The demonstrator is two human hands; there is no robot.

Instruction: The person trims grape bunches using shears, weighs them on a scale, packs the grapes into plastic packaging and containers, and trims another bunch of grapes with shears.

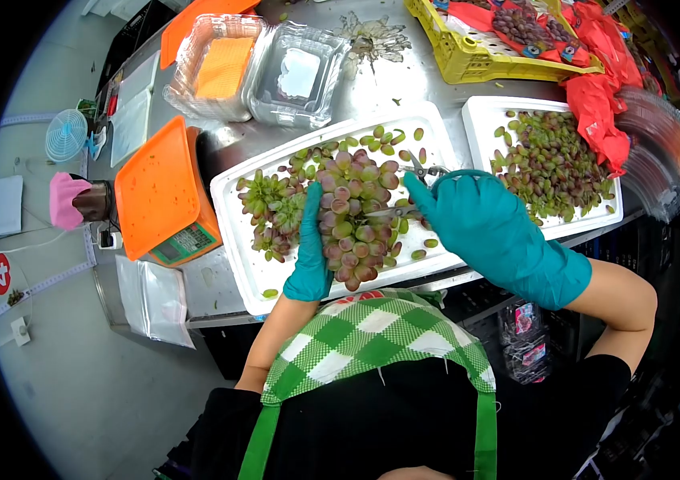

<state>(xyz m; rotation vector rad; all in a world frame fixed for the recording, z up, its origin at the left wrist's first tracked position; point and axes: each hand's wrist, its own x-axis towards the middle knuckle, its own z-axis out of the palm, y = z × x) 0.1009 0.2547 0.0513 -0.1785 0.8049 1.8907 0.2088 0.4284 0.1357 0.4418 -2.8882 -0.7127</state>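
Note:
A large bunch of reddish-green grapes [353, 220] is above the white tray [237, 268]. My left hand [308, 252], in a teal glove, supports the bunch from its left side; some fingers are hidden behind the fruit. In my gloved right hand [476, 220] is a pair of scissors [392, 213], its blades reaching to the right side of the bunch. Loose grapes [384, 140] lie across the tray, and a smaller grape cluster [272, 204] rests at its left.
To the right, a second white tray [480, 120] holds many loose grapes. An orange scale [160, 188] stands at left, near clear plastic boxes [296, 76]. A yellow crate [468, 60] with grapes and red wrapping sits at the back right. Plastic bags [152, 300] overhang the front-left edge.

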